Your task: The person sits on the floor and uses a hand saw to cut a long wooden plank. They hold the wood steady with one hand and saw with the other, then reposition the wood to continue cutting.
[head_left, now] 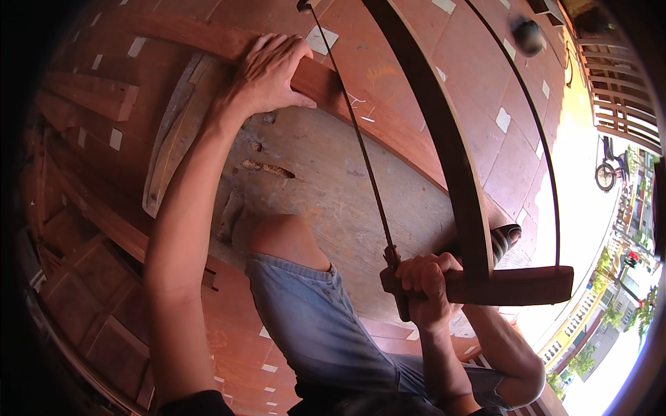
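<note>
A long reddish-brown wooden beam (402, 149) lies along the far edge of a worn wooden bench (319, 180). My left hand (276, 73) grips the beam from above, fingers over its far side and thumb on the near side. In my right hand (429, 288) is a wooden frame saw (433, 118), held by its end piece beside the blade's lower fitting. The thin saw blade (364, 152) crosses over the beam, right of my left hand, near white marks on the wood. Whether its teeth touch the wood I cannot tell.
My bent knee (288, 239) rests on the bench. More timber (94, 97) lies at the left, above wooden panels (104, 284). A sandalled foot (505, 239) shows behind the saw. Reddish tiled floor (499, 149) surrounds the bench; a motorbike (609, 170) stands outside at right.
</note>
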Tool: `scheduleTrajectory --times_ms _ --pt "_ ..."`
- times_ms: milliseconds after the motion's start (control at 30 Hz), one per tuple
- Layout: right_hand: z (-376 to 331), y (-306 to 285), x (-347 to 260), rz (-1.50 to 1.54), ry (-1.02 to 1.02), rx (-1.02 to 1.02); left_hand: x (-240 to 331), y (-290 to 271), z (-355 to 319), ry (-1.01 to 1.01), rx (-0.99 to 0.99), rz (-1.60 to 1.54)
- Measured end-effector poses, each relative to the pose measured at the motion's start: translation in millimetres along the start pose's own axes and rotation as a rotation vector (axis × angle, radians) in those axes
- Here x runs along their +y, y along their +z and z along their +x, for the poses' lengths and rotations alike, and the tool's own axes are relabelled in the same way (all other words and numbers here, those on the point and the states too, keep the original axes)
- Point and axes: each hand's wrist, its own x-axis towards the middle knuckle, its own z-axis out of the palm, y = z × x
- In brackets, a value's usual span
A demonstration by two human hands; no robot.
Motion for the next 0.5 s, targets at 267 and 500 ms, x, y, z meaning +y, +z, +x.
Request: scheduleTrajectory --times_ms 267,500 --pt "52 18 23 0.047 0.021 0.11 19 -7 23 -0.003 -0.055 -0.017" --pt "107 70 -78 -0.006 0.113 0.027 26 -15 18 -0.06 -0.038 -0.014"
